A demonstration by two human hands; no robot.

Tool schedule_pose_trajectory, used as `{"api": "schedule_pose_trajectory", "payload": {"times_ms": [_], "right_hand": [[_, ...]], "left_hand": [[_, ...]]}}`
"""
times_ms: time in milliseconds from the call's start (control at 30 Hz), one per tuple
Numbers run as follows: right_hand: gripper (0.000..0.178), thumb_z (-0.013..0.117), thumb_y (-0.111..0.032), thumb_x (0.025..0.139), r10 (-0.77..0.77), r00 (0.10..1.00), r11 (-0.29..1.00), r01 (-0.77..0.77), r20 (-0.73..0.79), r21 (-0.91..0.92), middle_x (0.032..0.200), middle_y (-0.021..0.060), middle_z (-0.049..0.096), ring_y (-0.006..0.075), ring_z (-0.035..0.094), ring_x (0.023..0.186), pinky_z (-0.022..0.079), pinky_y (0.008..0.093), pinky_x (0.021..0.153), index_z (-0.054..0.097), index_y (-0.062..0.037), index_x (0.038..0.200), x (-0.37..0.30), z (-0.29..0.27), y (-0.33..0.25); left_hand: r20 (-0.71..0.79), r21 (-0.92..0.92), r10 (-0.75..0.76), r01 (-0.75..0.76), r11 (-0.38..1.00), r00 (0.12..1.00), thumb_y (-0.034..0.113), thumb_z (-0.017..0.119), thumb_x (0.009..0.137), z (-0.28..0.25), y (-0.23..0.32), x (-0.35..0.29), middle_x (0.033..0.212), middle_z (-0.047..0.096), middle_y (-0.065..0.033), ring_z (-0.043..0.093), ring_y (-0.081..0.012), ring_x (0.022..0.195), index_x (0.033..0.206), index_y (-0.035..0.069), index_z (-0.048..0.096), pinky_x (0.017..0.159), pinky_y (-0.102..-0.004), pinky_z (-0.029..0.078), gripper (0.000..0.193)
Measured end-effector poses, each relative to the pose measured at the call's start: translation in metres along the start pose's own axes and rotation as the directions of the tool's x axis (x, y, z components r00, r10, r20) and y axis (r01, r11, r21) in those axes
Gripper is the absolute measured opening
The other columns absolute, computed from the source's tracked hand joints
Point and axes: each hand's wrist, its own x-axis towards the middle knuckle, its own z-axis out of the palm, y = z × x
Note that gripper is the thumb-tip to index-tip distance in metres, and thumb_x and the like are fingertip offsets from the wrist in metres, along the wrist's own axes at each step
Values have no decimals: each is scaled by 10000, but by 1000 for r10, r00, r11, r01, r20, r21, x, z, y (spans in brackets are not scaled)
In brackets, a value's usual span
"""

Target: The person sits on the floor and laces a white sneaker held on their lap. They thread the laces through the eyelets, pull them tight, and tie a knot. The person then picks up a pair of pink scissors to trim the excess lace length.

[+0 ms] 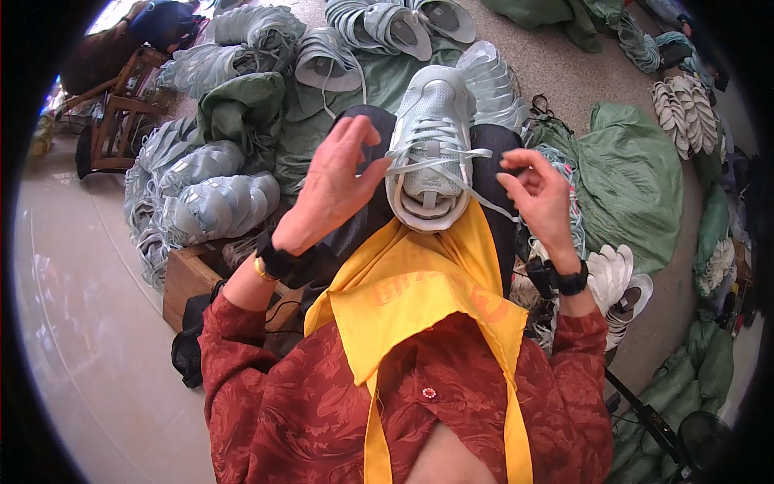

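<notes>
A pale mint sneaker (433, 101) rests between my knees, toe pointing away from me. Its laces (435, 161) cross over the tongue, with loose ends spread to both sides. My left hand (339, 181) is just left of the sneaker, fingers bent and apart from the thumb. Its thumb tip comes close to a lace at the shoe's left edge; whether they touch I cannot tell. To the right, my right hand (538, 189) has its thumb and forefinger apart, with lace ends near them. Neither hand visibly grips anything.
Stacked mint shoe uppers (222, 206) lie at the left above a wooden box (189, 286). More uppers (395, 28) sit at the far side. Green sacking (629, 185) and white shoe pieces (609, 274) are on the right. A yellow apron (419, 298) covers my lap.
</notes>
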Motion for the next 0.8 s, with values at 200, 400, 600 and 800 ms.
{"api": "schedule_pose_trajectory", "payload": {"times_ms": [200,400,600,800], "right_hand": [[103,712,-86,972,29,999,995,-32,30,90,780,-10,713,41,643,644,522,205,557,740,-23,1048,21,29,-12],[127,707,-108,990,71,987,927,-119,145,354,791,-21,708,29,619,642,496,189,545,753,2,1034,27,28,-13],[204,708,-189,1014,-47,941,976,-28,336,215,750,-53,674,-8,552,659,445,190,575,734,-8,922,25,28,-22],[241,699,-222,1024,15,949,957,-105,314,271,770,-58,661,-8,520,615,403,184,546,695,-34,872,24,24,-38]], "left_hand": [[30,-56,82,-80,995,996,-34,637,902,23,-17,6,877,528,-86,546,-192,708,956,-12,544,646,-315,467,110],[255,-599,-155,282,749,954,-15,642,936,25,-14,16,906,537,19,513,-78,810,953,19,543,730,-244,451,106],[320,-364,-85,206,909,943,-5,651,913,15,-13,23,884,553,-6,512,-78,774,953,23,551,694,-231,438,112],[0,-151,-15,15,988,1000,-6,665,896,20,-12,22,816,563,-55,535,-120,693,933,5,570,634,-277,459,102]]}}
